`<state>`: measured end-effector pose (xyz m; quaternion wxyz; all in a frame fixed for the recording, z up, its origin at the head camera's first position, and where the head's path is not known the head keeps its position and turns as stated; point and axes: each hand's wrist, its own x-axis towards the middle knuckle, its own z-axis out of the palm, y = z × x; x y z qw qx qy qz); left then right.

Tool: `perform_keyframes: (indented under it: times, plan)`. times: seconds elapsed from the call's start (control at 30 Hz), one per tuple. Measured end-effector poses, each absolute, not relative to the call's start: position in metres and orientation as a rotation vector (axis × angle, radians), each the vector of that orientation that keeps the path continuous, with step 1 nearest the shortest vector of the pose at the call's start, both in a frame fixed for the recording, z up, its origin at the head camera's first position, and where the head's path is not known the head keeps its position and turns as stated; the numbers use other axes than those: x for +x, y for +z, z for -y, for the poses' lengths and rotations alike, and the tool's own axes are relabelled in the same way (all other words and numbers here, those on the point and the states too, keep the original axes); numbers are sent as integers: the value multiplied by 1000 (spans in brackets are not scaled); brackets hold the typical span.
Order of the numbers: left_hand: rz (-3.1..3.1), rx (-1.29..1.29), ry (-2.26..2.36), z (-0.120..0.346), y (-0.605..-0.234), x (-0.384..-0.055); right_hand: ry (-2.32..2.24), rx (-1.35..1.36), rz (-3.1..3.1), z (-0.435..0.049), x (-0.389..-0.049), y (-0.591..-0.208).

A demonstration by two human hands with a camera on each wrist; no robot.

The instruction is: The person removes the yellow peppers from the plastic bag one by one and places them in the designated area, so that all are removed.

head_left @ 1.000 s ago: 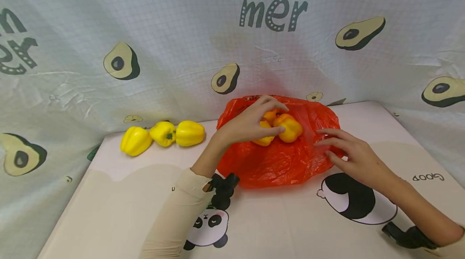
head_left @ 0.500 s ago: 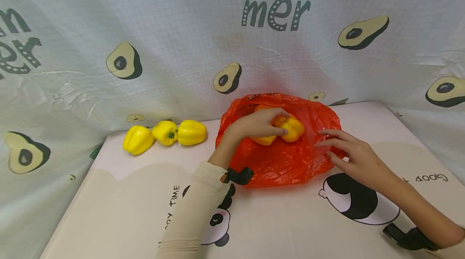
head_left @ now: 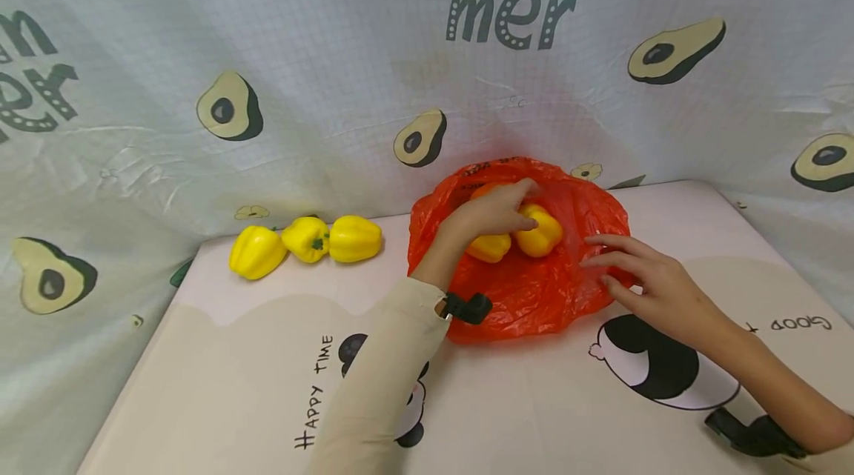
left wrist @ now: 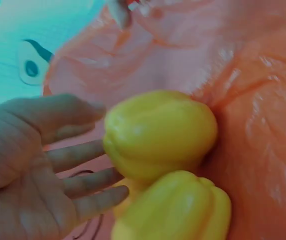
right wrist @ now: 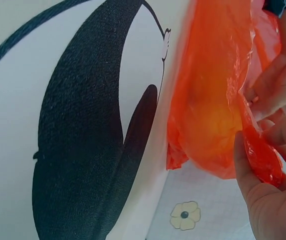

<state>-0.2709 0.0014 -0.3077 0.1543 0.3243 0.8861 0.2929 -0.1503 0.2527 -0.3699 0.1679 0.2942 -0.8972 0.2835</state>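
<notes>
A red plastic bag [head_left: 514, 304] lies on the table with its mouth spread. Inside are yellow bell peppers, one on the right [head_left: 543, 232] and one on the left [head_left: 490, 248], with another partly hidden behind my left hand [head_left: 487, 216]. In the left wrist view that hand [left wrist: 33, 175] has its fingers extended, the tips at the side of a yellow bell pepper [left wrist: 160, 135], not wrapped round it. My right hand [head_left: 657, 290] is at the bag's right edge. The right wrist view shows this hand [right wrist: 273, 200] pinching the rim of the bag [right wrist: 208, 100] between thumb and fingers.
Three yellow bell peppers, left [head_left: 256, 253], middle [head_left: 306, 239] and right [head_left: 356, 239], stand in a row left of the bag. Behind the table [head_left: 227, 371] hangs a pale cloth [head_left: 320, 52] printed with avocados.
My left hand has moved to the right and farther over the peppers in the bag. The right pepper has turned slightly. My right hand stays at the bag's edge.
</notes>
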Motion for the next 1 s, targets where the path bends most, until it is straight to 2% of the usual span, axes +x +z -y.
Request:
perform_keyframes:
  times: [0.47,0.8,1.0]
  plan:
    - [-2583,869,801,-3,-326,-282,802,846,2545,-253,-151,-370]
    - [-2483,1063,689,-1,-331,-283,820,847,2559,-252,-150,-371]
    - [-2415,1013,778,-4,-335,-283,811,847,2556,-251,-150,-371]
